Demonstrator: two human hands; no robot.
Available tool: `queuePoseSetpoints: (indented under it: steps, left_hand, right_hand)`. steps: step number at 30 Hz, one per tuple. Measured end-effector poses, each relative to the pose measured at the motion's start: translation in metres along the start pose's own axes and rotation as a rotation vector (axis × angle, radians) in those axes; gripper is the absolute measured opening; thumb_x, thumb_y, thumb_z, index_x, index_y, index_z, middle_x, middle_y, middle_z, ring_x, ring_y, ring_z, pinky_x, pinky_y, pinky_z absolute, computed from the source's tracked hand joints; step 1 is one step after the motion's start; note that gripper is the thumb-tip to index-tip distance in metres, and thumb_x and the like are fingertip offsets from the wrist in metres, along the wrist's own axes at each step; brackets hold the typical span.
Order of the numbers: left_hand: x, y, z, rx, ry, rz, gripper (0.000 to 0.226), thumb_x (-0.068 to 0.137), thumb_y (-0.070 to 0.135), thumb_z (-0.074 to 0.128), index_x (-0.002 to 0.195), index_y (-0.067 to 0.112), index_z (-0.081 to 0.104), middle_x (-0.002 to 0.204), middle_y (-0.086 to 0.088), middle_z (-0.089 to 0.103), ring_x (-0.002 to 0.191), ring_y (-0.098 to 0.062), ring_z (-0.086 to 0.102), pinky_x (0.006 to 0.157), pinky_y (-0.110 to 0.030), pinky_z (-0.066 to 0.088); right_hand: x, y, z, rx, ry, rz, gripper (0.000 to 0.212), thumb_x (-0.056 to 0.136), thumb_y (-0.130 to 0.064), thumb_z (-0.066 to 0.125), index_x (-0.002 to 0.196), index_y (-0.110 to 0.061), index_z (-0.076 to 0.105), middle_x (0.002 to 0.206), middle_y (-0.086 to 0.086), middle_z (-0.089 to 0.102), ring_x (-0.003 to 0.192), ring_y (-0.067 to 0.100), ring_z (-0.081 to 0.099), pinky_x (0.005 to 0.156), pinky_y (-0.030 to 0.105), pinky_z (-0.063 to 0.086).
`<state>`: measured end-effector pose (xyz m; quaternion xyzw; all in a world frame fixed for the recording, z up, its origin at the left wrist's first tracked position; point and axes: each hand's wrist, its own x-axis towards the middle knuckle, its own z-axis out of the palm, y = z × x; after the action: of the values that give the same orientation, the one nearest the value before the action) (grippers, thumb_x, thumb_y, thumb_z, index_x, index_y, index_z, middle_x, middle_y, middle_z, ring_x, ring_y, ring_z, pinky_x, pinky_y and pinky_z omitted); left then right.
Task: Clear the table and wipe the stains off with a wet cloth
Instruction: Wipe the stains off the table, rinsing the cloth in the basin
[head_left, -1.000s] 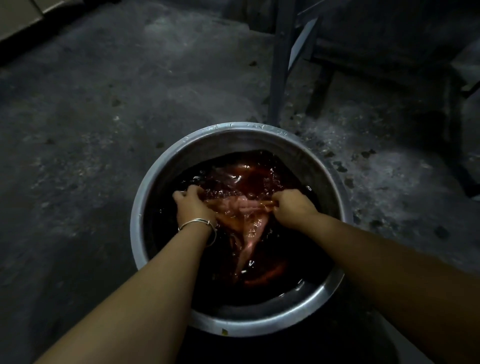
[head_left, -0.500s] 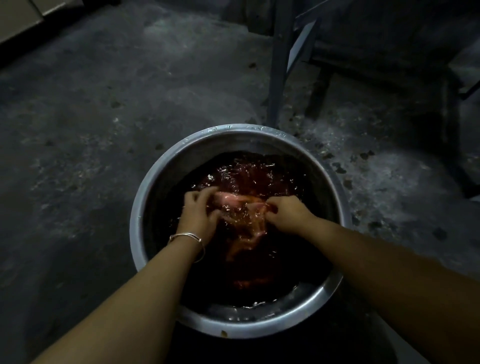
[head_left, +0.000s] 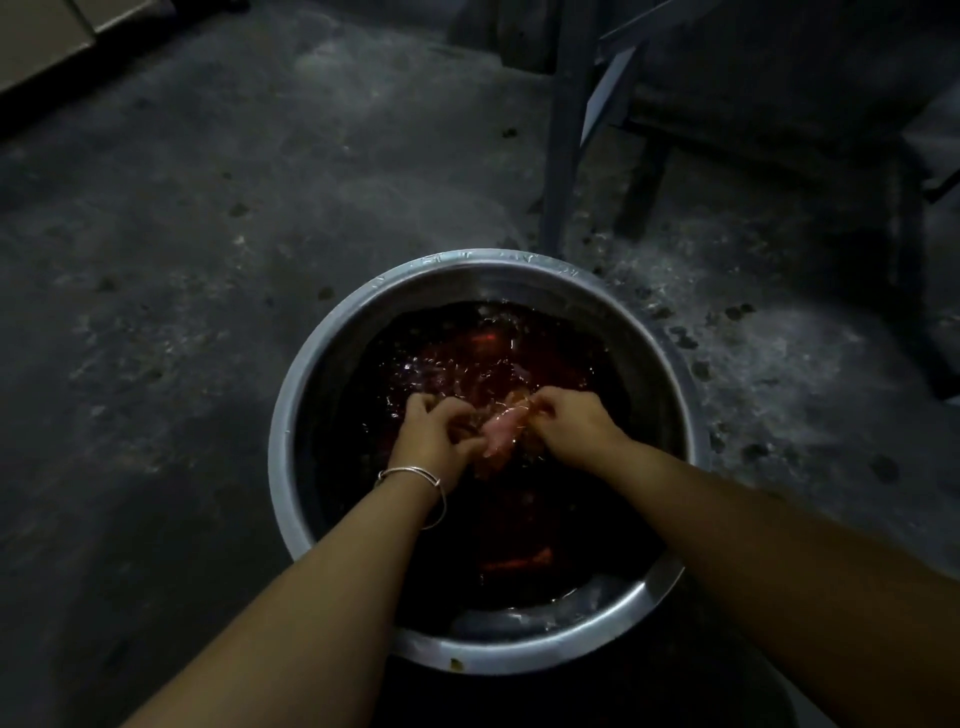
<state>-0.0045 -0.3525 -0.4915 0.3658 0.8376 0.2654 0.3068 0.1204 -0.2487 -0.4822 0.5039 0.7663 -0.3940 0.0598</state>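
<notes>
Cloth (head_left: 501, 432) gripped in a basin (head_left: 284, 441) of water (head_left: 467, 358).
Head view: the left hand (head_left: 434, 434), a bangle (head_left: 410, 473) on its wrist, and the right hand (head_left: 574, 423) each curl round one end of the pink cloth, bunched between them at the rippled reddish water. The metal basin stands on the concrete floor (head_left: 182, 260), near a metal leg (head_left: 563, 130).

Open concrete floor (head_left: 182, 312) left of the steel basin (head_left: 483, 258); 2 furniture legs (head_left: 563, 156) close behind its far rim, barring the way there.
</notes>
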Motion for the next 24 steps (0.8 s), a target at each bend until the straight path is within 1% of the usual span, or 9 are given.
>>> queuePoseSetpoints:
  steps: [2,5,9,12,15,17,20,22,24]
  left_hand:
    - [0.003,-0.005,-0.003,0.116,0.072,-0.05,0.024,0.083,0.009,0.063,0.104,0.019,0.067,0.116,-0.007,0.052,0.102,-0.023,0.055,0.087,-0.025,0.042]
    - [0.007,-0.004,-0.01,-0.114,0.214,-0.242,0.017,0.086,0.009,0.056,0.095,0.016,0.069,0.104,-0.011,0.065,0.099,-0.029,0.061,0.089,-0.032,0.048]
    - [0.004,0.01,-0.004,-0.202,0.259,-0.389,0.032,0.096,0.022,0.038,0.115,0.006,0.057,0.122,-0.02,0.055,0.113,-0.034,0.05,0.093,-0.033,0.039]
    - [0.0,0.017,0.01,-0.463,0.165,-0.436,0.043,0.095,0.043,0.034,0.126,0.017,0.048,0.137,-0.016,0.039,0.123,-0.032,0.041,0.104,-0.039,0.031]
    - [0.002,0.025,0.013,-0.754,0.119,-0.499,0.055,0.086,0.06,0.037,0.126,0.025,0.047,0.135,-0.012,0.044,0.12,-0.03,0.045,0.105,-0.048,0.034]
    - [0.006,0.028,0.006,-0.992,0.123,-0.553,0.051,0.087,0.056,0.042,0.123,0.021,0.049,0.12,-0.011,0.057,0.108,-0.03,0.056,0.096,-0.049,0.044]
    - [0.014,0.024,-0.002,-1.139,0.119,-0.607,0.03,0.092,0.039,0.048,0.093,0.011,0.059,0.079,-0.007,0.065,0.074,-0.021,0.061,0.073,-0.036,0.05]
    - [0.013,0.025,-0.003,-1.156,0.071,-0.629,0.032,0.091,0.033,0.051,0.07,0.01,0.058,0.058,-0.003,0.063,0.059,-0.017,0.058,0.06,-0.029,0.049]
    - [0.014,0.026,-0.001,-1.132,0.018,-0.639,0.034,0.091,0.034,0.051,0.065,0.013,0.057,0.057,-0.002,0.061,0.052,-0.016,0.058,0.049,-0.025,0.047]
  right_hand:
    - [0.001,0.001,-0.007,-0.006,0.048,0.027,0.019,0.092,-0.025,0.049,0.098,-0.016,0.064,0.102,0.01,0.064,0.091,0.026,0.062,0.083,0.041,0.054]
    - [0.004,-0.004,-0.008,-0.115,0.075,0.064,0.031,0.095,-0.024,0.043,0.105,-0.004,0.065,0.116,0.015,0.057,0.107,0.029,0.054,0.093,0.039,0.047]
    - [0.006,-0.01,0.005,0.023,0.163,0.205,0.041,0.091,-0.02,0.044,0.132,-0.014,0.043,0.133,0.014,0.043,0.12,0.034,0.045,0.1,0.043,0.042]
    - [-0.003,-0.019,0.02,0.25,0.027,0.132,0.051,0.089,-0.024,0.055,0.138,-0.028,0.039,0.129,0.013,0.051,0.113,0.031,0.054,0.091,0.033,0.047]
    - [-0.017,-0.035,0.029,0.588,-0.087,0.072,0.017,0.088,-0.019,0.059,0.104,-0.022,0.061,0.1,0.005,0.064,0.087,0.022,0.064,0.069,0.032,0.058]
    - [-0.024,-0.044,0.027,0.736,-0.126,0.028,0.005,0.087,-0.02,0.062,0.085,-0.024,0.059,0.081,0.001,0.062,0.066,0.016,0.059,0.048,0.025,0.05]
    - [-0.032,-0.053,0.024,0.83,-0.145,-0.015,0.017,0.088,-0.031,0.061,0.074,-0.021,0.059,0.06,0.001,0.056,0.045,0.013,0.047,0.04,0.018,0.035]
    - [-0.034,-0.058,0.024,0.833,-0.109,-0.012,0.034,0.089,-0.038,0.057,0.061,-0.018,0.055,0.05,0.002,0.051,0.038,0.014,0.044,0.039,0.018,0.035]
    - [-0.033,-0.066,0.022,0.746,-0.021,-0.032,0.042,0.091,-0.04,0.054,0.055,-0.018,0.052,0.052,0.004,0.054,0.045,0.02,0.053,0.043,0.024,0.044]
